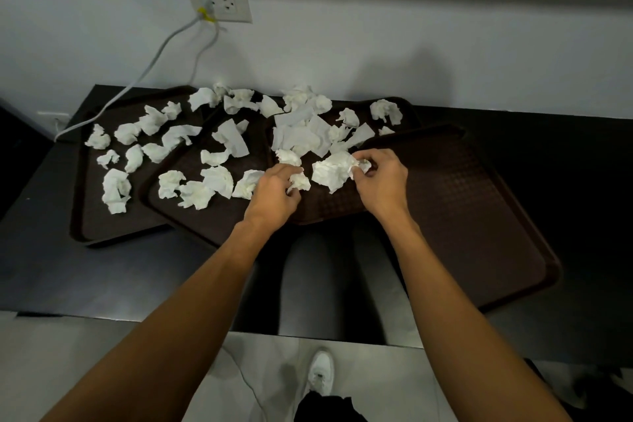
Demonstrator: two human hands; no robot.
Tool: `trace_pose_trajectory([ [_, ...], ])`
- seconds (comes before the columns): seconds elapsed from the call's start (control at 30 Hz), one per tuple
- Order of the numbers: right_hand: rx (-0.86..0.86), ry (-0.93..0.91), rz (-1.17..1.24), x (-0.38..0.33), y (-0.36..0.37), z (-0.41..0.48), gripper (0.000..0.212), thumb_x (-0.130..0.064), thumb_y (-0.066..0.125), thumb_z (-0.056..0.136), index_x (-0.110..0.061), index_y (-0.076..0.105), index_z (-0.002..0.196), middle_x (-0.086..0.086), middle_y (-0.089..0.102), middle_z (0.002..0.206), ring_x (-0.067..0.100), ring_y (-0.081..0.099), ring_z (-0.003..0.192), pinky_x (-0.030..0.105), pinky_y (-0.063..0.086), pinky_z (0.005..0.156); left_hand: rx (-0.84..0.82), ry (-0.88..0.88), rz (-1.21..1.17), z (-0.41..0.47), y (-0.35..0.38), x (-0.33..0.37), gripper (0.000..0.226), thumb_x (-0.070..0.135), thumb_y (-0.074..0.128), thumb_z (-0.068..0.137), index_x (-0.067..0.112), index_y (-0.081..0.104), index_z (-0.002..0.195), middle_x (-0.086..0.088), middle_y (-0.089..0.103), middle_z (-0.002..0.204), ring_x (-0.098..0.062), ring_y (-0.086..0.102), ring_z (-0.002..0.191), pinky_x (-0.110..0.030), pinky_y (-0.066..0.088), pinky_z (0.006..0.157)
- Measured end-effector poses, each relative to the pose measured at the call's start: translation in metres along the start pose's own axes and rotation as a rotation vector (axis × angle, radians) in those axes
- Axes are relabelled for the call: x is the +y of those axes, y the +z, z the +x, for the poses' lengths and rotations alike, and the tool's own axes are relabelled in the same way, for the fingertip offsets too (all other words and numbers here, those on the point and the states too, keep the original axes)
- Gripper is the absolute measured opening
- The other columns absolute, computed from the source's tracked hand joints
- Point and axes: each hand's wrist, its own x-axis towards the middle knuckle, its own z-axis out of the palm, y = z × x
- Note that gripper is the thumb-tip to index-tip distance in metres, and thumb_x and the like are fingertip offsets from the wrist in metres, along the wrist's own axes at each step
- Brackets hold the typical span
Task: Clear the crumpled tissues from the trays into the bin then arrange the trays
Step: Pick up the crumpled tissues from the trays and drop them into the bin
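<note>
Several dark brown trays overlap on a black table. The rightmost tray (479,216) is bare on top. The left tray (85,216) and the middle trays (191,219) carry several crumpled white tissues (116,187). My left hand (274,192) has its fingers curled round a small tissue wad (299,181). Further right, my right hand (380,181) pinches a tissue (363,166) next to a bigger crumpled wad (330,173). No bin is in view.
A wall socket (227,3) with a grey cable (154,62) hangs behind the table; the cable runs down to the table's left corner. The table's front edge (205,324) is near my legs. A white shoe (320,372) shows on the tiled floor.
</note>
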Motion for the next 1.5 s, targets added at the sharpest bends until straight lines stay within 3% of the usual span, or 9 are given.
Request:
trace_pose_trajectory([
  [0.17, -0.033, -0.014, 0.019, -0.022, 0.014, -0.018, 0.022, -0.008, 0.076, 0.088, -0.018, 0.074, 0.107, 0.0, 0.061, 0.118, 0.016, 0.065, 0.095, 0.001, 0.047, 0.072, 0.091, -0.017, -0.074, -0.022, -0.027, -0.002, 0.039, 0.008, 0.073, 0.084, 0.016, 0.07, 0.122, 0.005, 0.063, 0.111, -0.009, 0.062, 0.085, -0.015, 0.051, 0.083],
  [0.3, -0.064, -0.028, 0.031, -0.042, 0.033, -0.037, 0.021, -0.011, 0.076, 0.088, -0.02, 0.074, 0.107, -0.001, 0.063, 0.116, 0.013, 0.065, 0.099, 0.011, 0.052, 0.083, 0.151, -0.006, -0.093, -0.042, -0.054, -0.006, 0.036, 0.01, 0.074, 0.084, 0.019, 0.072, 0.119, 0.007, 0.064, 0.11, -0.006, 0.064, 0.084, -0.007, 0.046, 0.078],
  [0.6, -0.142, -0.03, 0.091, -0.099, 0.094, -0.097, 0.023, -0.017, 0.078, 0.087, -0.02, 0.073, 0.109, -0.002, 0.068, 0.11, 0.007, 0.065, 0.099, 0.023, 0.053, 0.096, 0.305, -0.173, -0.284, -0.114, -0.128, -0.046, 0.038, 0.011, 0.077, 0.083, 0.025, 0.071, 0.118, 0.005, 0.066, 0.085, 0.001, 0.058, 0.062, -0.024, 0.056, 0.074],
  [0.7, -0.178, -0.058, 0.091, -0.124, 0.12, -0.125, 0.023, -0.018, 0.078, 0.087, -0.018, 0.073, 0.11, -0.002, 0.068, 0.11, 0.005, 0.063, 0.099, 0.009, 0.046, 0.09, 0.345, -0.214, -0.329, -0.146, -0.155, -0.07, 0.038, 0.009, 0.077, 0.083, 0.023, 0.071, 0.118, -0.001, 0.069, 0.088, -0.008, 0.066, 0.071, -0.024, 0.059, 0.074],
  [0.8, -0.221, -0.074, 0.092, -0.148, 0.151, -0.158, 0.023, -0.02, 0.077, 0.087, -0.02, 0.073, 0.11, -0.003, 0.07, 0.111, 0.007, 0.064, 0.102, 0.02, 0.049, 0.096, 0.394, -0.258, -0.359, -0.184, -0.181, -0.098, 0.038, 0.007, 0.078, 0.084, 0.019, 0.071, 0.119, -0.005, 0.069, 0.093, -0.011, 0.069, 0.078, -0.015, 0.056, 0.074],
  [0.93, -0.294, -0.076, 0.088, -0.177, 0.197, -0.207, 0.02, -0.021, 0.076, 0.086, -0.023, 0.073, 0.106, -0.003, 0.071, 0.104, 0.009, 0.067, 0.093, 0.026, 0.053, 0.093, 0.436, -0.34, -0.366, -0.236, -0.212, -0.139, 0.037, 0.006, 0.077, 0.084, 0.022, 0.071, 0.117, -0.007, 0.069, 0.09, -0.015, 0.07, 0.076, -0.015, 0.056, 0.078],
  [1.1, -0.407, -0.07, 0.146, -0.211, 0.249, -0.27, 0.017, -0.017, 0.075, 0.087, -0.028, 0.07, 0.1, -0.003, 0.07, 0.1, 0.004, 0.066, 0.089, 0.005, 0.046, 0.078, 0.508, -0.405, -0.347, -0.303, -0.244, -0.188, 0.038, 0.002, 0.075, 0.081, 0.023, 0.071, 0.113, -0.002, 0.069, 0.097, -0.008, 0.068, 0.078, -0.014, 0.056, 0.076],
  [1.27, -0.517, -0.11, 0.157, -0.236, 0.295, -0.321, 0.02, -0.017, 0.075, 0.087, -0.032, 0.069, 0.098, -0.004, 0.07, 0.101, 0.006, 0.068, 0.09, 0.019, 0.054, 0.081, 0.557, -0.516, -0.331, -0.365, -0.268, -0.231, 0.039, 0.002, 0.076, 0.081, 0.021, 0.072, 0.115, -0.002, 0.069, 0.1, -0.01, 0.068, 0.08, -0.016, 0.057, 0.075],
  [1.5, -0.701, -0.136, 0.085, -0.244, 0.351, -0.358, 0.02, -0.016, 0.074, 0.089, -0.026, 0.072, 0.106, -0.005, 0.067, 0.107, 0.005, 0.067, 0.093, 0.016, 0.052, 0.081, 0.583, -0.692, -0.36, -0.429, -0.273, -0.268, 0.039, 0.006, 0.076, 0.086, 0.025, 0.069, 0.119, 0.006, 0.066, 0.107, -0.001, 0.065, 0.089, -0.014, 0.056, 0.077],
])
